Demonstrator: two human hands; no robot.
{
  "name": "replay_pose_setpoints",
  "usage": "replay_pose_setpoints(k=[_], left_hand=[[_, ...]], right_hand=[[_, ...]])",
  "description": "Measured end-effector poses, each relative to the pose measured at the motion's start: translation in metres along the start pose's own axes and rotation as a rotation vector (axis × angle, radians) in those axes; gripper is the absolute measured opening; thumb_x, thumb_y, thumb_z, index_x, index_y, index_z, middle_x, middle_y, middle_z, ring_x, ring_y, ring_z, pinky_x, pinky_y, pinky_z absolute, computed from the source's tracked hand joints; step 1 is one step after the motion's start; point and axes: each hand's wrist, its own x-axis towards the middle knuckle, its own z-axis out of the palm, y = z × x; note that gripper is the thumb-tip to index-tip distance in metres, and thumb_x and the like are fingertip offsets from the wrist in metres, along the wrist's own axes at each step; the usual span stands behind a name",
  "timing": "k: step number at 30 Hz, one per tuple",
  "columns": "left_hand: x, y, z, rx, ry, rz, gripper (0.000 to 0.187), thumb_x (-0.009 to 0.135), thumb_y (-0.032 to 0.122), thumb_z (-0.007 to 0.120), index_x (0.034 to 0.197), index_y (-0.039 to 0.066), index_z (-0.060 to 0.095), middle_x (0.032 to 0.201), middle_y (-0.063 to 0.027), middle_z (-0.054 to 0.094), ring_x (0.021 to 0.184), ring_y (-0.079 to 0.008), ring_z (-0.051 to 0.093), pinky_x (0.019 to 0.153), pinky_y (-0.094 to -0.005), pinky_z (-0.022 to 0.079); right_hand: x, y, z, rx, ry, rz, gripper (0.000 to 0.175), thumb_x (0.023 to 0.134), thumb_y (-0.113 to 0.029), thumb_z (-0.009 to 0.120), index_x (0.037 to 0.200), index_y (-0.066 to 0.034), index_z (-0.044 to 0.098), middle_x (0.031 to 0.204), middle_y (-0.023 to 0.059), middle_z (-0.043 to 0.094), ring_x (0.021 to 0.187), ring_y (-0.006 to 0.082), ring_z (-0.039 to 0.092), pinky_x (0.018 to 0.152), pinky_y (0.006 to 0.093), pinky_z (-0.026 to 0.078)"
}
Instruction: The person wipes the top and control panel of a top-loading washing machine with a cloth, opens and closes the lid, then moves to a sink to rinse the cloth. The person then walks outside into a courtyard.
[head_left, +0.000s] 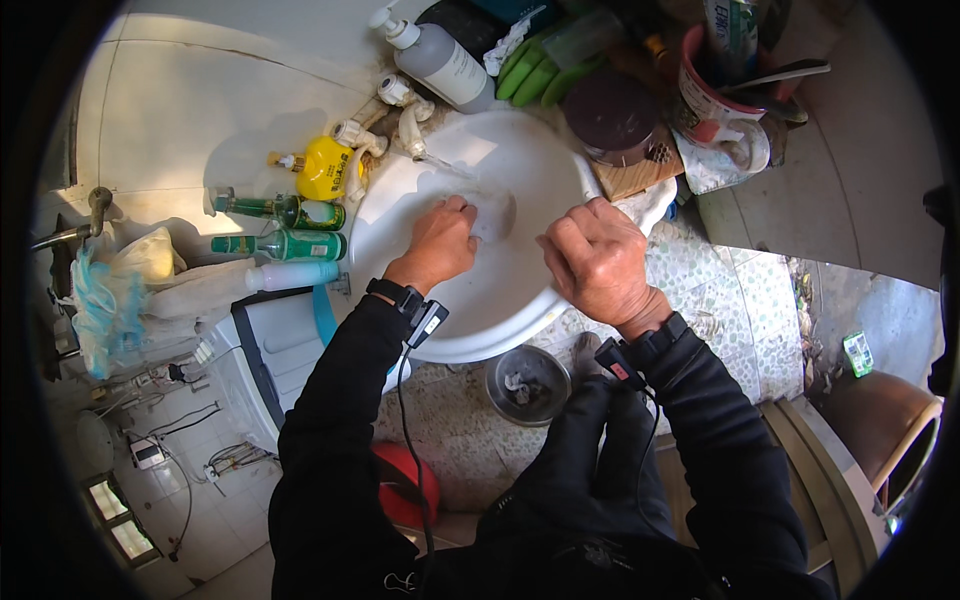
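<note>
A white washbasin (517, 307) lies before me, with sunlight and shadow across its bowl. Over the middle of the bowl, my left hand (439, 244) is bent with curled fingers; whether something is inside its grip is hidden. My right hand (596, 259) is closed in a fist above the basin's right side, its knuckles up, and no held thing shows. From the tap spout (412, 135) a thin stream of water (448, 166) runs into the bowl beyond my left hand. Two tap handles flank the spout area, the nearer handle (351, 135) being whitish and stained.
Left of the basin stand a yellow pump bottle (324, 169), green glass bottles (300, 246) and a washing machine (277, 352). Behind it are a grey pump bottle (448, 66), green gloves (534, 73) and a dark round lid (611, 112). A metal bowl (551, 379) sits on the floor.
</note>
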Motion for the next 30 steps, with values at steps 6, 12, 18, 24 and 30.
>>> replay_pose_setpoints(k=[6, 12, 18, 24, 30], left_hand=[[-0.002, 0.0, 0.009, -0.12, 0.082, -0.018, 0.043, 0.093, 0.014, 0.086, 0.133, -0.004, 0.08, 0.144, -0.0247, 0.072, 0.136, -0.047, 0.068, 0.117, -0.0524, 0.056], [0.009, -0.006, 0.005, 0.023, 0.032, -0.019, 0.03, 0.098, 0.022, 0.086, 0.122, 0.005, 0.084, 0.14, -0.0199, 0.072, 0.133, -0.0433, 0.07, 0.11, -0.0538, 0.06], [0.011, -0.02, -0.022, -0.385, 0.246, -0.281, 0.027, 0.102, 0.018, 0.085, 0.121, -0.001, 0.082, 0.112, -0.018, 0.082, 0.096, -0.0313, 0.08, 0.088, -0.0436, 0.064], [0.025, -0.024, -0.067, -0.567, 0.761, -0.261, 0.057, 0.099, 0.038, 0.094, 0.129, -0.007, 0.076, 0.098, -0.0184, 0.082, 0.083, -0.0254, 0.079, 0.077, -0.0417, 0.064], [0.065, -0.04, -0.122, -0.718, 0.645, -0.466, 0.068, 0.1, 0.043, 0.092, 0.139, -0.01, 0.073, 0.102, -0.0197, 0.085, 0.085, -0.0241, 0.081, 0.077, -0.0415, 0.064]], right_hand=[[0.001, 0.0, 0.001, 0.018, -0.004, 0.004, 0.024, 0.081, -0.006, 0.089, 0.09, -0.0113, 0.067, 0.084, 0.0057, 0.062, 0.079, 0.0308, 0.065, 0.07, 0.0445, 0.057], [0.001, -0.001, 0.002, 0.002, -0.011, 0.008, 0.024, 0.082, -0.006, 0.089, 0.092, -0.0112, 0.068, 0.086, 0.0058, 0.063, 0.08, 0.0308, 0.066, 0.071, 0.0443, 0.057], [0.002, 0.002, 0.001, 0.016, -0.014, 0.002, 0.023, 0.082, -0.006, 0.088, 0.091, -0.0111, 0.068, 0.086, 0.0058, 0.063, 0.081, 0.0305, 0.066, 0.071, 0.0439, 0.057], [0.001, 0.002, 0.003, 0.007, -0.011, -0.008, 0.025, 0.082, -0.006, 0.09, 0.092, -0.0107, 0.068, 0.086, 0.0061, 0.063, 0.08, 0.0302, 0.065, 0.071, 0.0438, 0.058], [0.001, 0.002, 0.004, -0.007, -0.021, -0.005, 0.025, 0.082, -0.006, 0.091, 0.093, -0.0105, 0.069, 0.087, 0.0062, 0.064, 0.081, 0.0305, 0.065, 0.072, 0.044, 0.058]])
